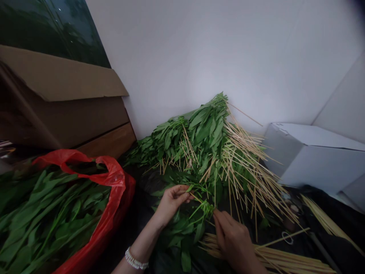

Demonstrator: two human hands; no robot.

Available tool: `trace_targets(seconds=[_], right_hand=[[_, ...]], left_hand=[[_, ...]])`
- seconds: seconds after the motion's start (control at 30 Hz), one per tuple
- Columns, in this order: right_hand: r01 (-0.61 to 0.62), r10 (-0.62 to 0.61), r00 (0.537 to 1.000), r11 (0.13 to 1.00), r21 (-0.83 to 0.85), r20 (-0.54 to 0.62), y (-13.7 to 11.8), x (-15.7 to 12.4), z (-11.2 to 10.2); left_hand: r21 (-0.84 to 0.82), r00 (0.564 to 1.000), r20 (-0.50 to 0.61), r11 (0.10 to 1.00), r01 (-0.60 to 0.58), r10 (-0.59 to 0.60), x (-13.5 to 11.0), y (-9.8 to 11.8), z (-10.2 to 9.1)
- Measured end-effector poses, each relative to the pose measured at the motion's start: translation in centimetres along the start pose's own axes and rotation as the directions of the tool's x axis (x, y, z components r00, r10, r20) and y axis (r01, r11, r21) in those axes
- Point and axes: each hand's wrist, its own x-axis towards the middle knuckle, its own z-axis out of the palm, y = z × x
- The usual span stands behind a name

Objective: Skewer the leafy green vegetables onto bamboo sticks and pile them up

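My left hand (174, 198) is closed in a pinch on a green leafy stem (189, 188) in front of me. Between the hands, a thin wooden stick (196, 197) runs through a cluster of green stems (205, 208). At the right end of that cluster, my right hand (232, 236) grips the stick with thumb and fingers; its far part is hidden by the hand. Leaves (186, 234) hang from the cluster below my hands. A bundle of loose sticks (288, 258) lies beneath and right of my right hand.
A pile of leafy stems on sticks (209, 120) leans against the white wall (213, 49). To the left stand a red plastic bag (121, 190) full of leafy greens and a cardboard box (71, 82). A white box (319, 163) is at right, near more sticks (327, 217).
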Motion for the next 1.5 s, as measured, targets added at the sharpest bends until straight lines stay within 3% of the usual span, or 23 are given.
trace_targets(seconds=[0.53,0.93,1.13,1.33,1.5], right_hand=[[0.005,-0.004,1.000,1.000,-0.024,0.012,-0.1,0.1,-0.2],[-0.020,0.020,0.999,1.000,-0.001,0.037,-0.1,0.0,0.0],[-0.006,0.005,1.000,1.000,0.028,0.023,-0.1,0.0,0.1],[0.026,-0.027,0.999,0.999,0.022,0.040,-0.3,-0.2,0.0],[0.046,-0.047,0.998,0.999,0.018,0.042,-0.5,-0.3,0.2]], left_hand=[[-0.004,0.999,-0.033,1.000,-0.009,0.009,-0.2,0.5,0.4],[0.117,0.998,-0.007,0.991,-0.062,0.063,-0.4,-0.1,1.0],[0.039,0.999,-0.039,0.999,0.020,-0.018,-0.2,0.0,0.0],[-0.105,0.967,-0.007,0.962,0.251,-0.253,-0.5,0.3,-0.5],[-0.042,0.955,0.060,0.956,0.292,-0.289,-0.8,-0.1,0.4]])
